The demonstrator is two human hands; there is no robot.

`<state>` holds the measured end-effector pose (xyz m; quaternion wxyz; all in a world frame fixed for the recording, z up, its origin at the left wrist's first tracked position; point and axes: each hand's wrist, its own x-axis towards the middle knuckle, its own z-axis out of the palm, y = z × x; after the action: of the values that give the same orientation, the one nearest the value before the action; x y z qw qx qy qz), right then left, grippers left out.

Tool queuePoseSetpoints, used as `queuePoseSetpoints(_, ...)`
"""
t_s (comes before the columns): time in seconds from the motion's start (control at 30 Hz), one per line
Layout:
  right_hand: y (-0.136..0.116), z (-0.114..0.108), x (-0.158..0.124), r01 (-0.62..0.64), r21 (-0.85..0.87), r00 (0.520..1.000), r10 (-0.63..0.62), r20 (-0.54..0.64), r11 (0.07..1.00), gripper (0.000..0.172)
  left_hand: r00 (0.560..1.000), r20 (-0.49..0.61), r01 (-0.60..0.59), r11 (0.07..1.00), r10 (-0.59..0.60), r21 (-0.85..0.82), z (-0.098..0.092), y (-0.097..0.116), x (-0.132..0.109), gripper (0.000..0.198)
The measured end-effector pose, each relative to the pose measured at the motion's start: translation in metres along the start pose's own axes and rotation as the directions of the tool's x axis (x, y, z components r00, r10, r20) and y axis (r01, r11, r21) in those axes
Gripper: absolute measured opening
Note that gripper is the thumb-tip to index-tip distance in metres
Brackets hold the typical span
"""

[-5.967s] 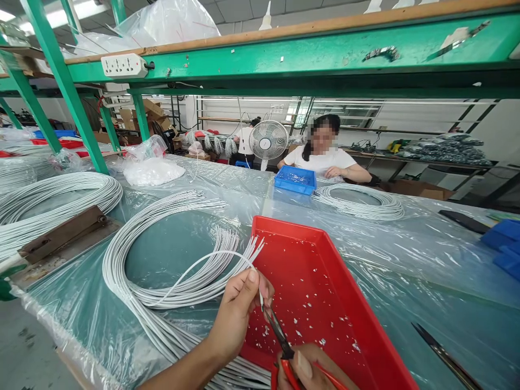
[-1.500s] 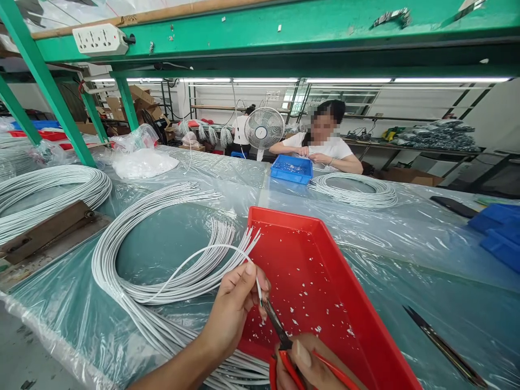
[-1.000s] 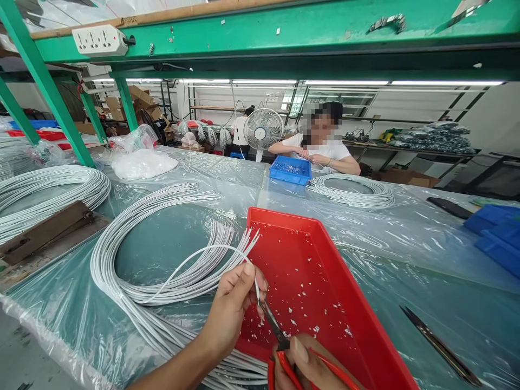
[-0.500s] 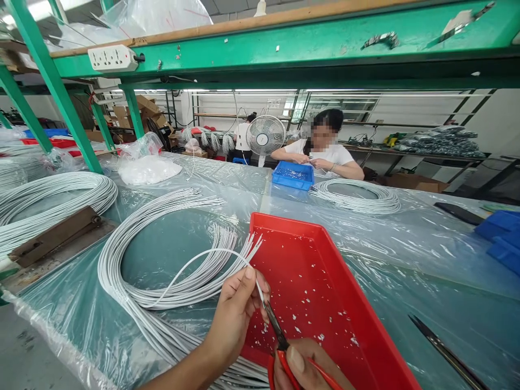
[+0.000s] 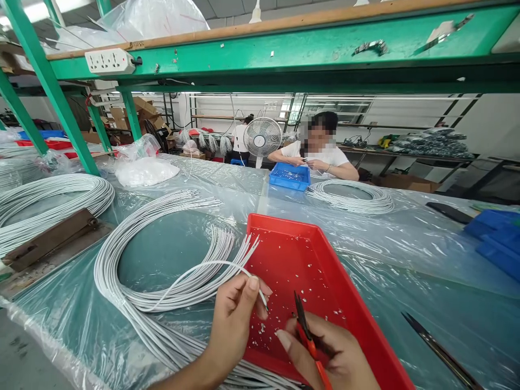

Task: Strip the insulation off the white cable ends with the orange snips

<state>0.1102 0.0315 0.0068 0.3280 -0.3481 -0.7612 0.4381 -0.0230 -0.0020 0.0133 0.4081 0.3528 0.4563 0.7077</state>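
Pinched between the thumb and fingers of my left hand (image 5: 235, 314) is one white cable (image 5: 263, 297), its cut tip pointing down over the red tray (image 5: 325, 246). A small dark green spot shows at that tip. My right hand (image 5: 329, 352) grips red-handled wire cutters (image 5: 305, 325), their dark jaws up and apart from the cable. White scraps are scattered over the tray floor. Left of the tray lies a large coil of white cables (image 5: 117, 244), from which the held cable curves out.
Tweezers (image 5: 434, 346) lie at the right. Another cable coil (image 5: 93, 189) and a brown metal block (image 5: 51, 238) are at the left. Across the plastic-covered table, a person (image 5: 320, 149) works by a blue tray (image 5: 289, 177). A green shelf beam (image 5: 260, 62) spans above.
The wire cutters have come away from the cable tip, moving right with my right hand. My left hand still holds the cable, whose end now shows a dark green spot.
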Motion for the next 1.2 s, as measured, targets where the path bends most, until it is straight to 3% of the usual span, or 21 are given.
queuePoseSetpoints(0.07, 0.000, -0.005, 0.004, 0.123, -0.126, 0.991, -0.128, -0.029, 0.984, 0.015, 0.999, -0.004, -0.044, 0.995, 0.045, 0.086, 0.001, 0.000, -0.002, 0.030)
queuePoseSetpoints(0.17, 0.000, -0.006, 0.005, 0.209, -0.211, 0.962, -0.239, -0.131, 0.955, 0.011, 0.997, 0.018, -0.076, 0.984, 0.074, 0.160, 0.003, -0.002, -0.005, 0.029)
queuePoseSetpoints(0.23, 0.001, -0.003, 0.004, 0.229, -0.209, 0.948, -0.266, -0.174, 0.951, 0.011, 0.995, 0.033, -0.100, 0.973, 0.095, 0.207, 0.004, -0.005, -0.006, 0.029)
queuePoseSetpoints(0.67, 0.011, -0.004, 0.001, 0.325, -0.300, 0.921, -0.372, -0.117, 0.897, 0.012, 0.965, 0.075, -0.257, 0.845, 0.252, 0.469, 0.002, -0.011, -0.007, 0.034)
queuePoseSetpoints(0.8, 0.014, -0.005, 0.000, 0.344, -0.368, 0.912, -0.401, -0.088, 0.864, 0.012, 0.967, 0.088, -0.251, 0.827, 0.240, 0.502, 0.002, -0.012, -0.007, 0.037)
queuePoseSetpoints(1.0, 0.012, -0.005, 0.000, 0.426, -0.557, 0.838, -0.543, -0.055, 0.713, 0.017, 0.975, 0.113, -0.222, 0.828, 0.191, 0.514, 0.004, -0.012, -0.008, 0.039)
queuePoseSetpoints(1.1, 0.008, -0.004, 0.001, 0.394, -0.592, 0.857, -0.514, -0.040, 0.703, 0.018, 0.988, 0.085, -0.155, 0.846, 0.129, 0.510, 0.005, -0.013, -0.009, 0.039)
queuePoseSetpoints(1.2, 0.006, -0.006, 0.002, 0.333, -0.540, 0.900, -0.431, -0.063, 0.773, 0.016, 0.996, 0.064, -0.075, 0.918, 0.054, 0.389, 0.007, -0.014, -0.009, 0.038)
